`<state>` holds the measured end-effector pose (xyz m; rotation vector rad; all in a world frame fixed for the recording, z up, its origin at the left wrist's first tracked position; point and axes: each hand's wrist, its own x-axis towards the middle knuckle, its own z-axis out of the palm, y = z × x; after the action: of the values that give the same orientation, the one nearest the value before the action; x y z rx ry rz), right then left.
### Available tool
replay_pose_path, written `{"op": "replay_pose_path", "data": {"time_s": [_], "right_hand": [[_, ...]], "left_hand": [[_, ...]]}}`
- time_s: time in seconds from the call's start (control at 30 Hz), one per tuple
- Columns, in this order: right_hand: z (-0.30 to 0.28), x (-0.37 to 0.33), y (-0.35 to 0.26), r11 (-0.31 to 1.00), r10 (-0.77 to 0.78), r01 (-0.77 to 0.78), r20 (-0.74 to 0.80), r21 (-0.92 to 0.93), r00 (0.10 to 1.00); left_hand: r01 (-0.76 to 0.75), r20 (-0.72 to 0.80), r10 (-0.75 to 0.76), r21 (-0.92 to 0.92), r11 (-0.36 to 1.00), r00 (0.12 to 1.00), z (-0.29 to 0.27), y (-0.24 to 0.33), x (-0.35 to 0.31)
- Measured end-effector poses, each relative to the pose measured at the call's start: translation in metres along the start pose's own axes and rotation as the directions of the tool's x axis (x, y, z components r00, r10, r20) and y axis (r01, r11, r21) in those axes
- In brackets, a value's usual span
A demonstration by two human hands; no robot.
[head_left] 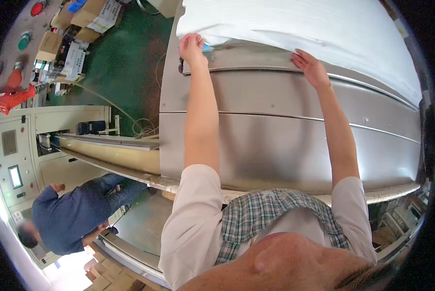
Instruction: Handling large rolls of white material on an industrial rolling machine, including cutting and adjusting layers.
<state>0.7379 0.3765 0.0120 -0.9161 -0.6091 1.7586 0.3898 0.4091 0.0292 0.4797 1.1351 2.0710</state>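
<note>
A large stack of white sheeting [295, 24], soft and layered at its edge, lies across the far side of a metal worktop. My left hand [192, 48] is closed at its near left corner, fingers bent and pinched against the material. A small blue piece [207, 47] shows beside that hand, under the sheeting's edge. Farther right, my right hand [310, 67] reaches to the near edge of the sheeting with its fingers stretched out and slightly apart. Its fingertips are at the hanging edge; whether they press on it I cannot tell.
The stainless steel machine surface [256, 145] spreads beneath my forearms. At upper left is a control panel [21, 53] with red and green buttons. Cardboard boxes [89, 12] stand on the green floor [125, 68]. A co-worker in dark blue [76, 213] bends near a cream machine cabinet [13, 160].
</note>
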Motion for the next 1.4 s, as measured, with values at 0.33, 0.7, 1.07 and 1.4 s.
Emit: {"op": "replay_pose_path", "data": {"time_s": [0.33, 0.7, 1.07, 1.4], "right_hand": [[-0.010, -0.001, 0.005, 1.000, -0.024, 0.023, 0.093, 0.008, 0.995], [-0.023, 0.002, 0.012, 0.999, -0.019, 0.016, 0.085, 0.030, 0.996], [-0.009, -0.019, 0.011, 0.965, -0.068, 0.054, -0.047, -0.256, 0.997], [-0.027, -0.018, 0.018, 0.940, -0.032, -0.004, -0.097, -0.342, 0.995]], "left_hand": [[0.224, 0.026, -0.307, 0.626, 0.747, 0.951, -0.013, 0.009, 0.029], [0.410, -0.045, -0.411, -0.026, 0.912, 0.911, -0.049, -0.016, 0.009], [0.044, -0.131, 0.078, 0.738, 0.673, 0.988, -0.042, -0.004, 0.034], [0.281, 0.006, -0.325, 0.490, 0.826, 0.946, -0.058, 0.001, 0.049]]}}
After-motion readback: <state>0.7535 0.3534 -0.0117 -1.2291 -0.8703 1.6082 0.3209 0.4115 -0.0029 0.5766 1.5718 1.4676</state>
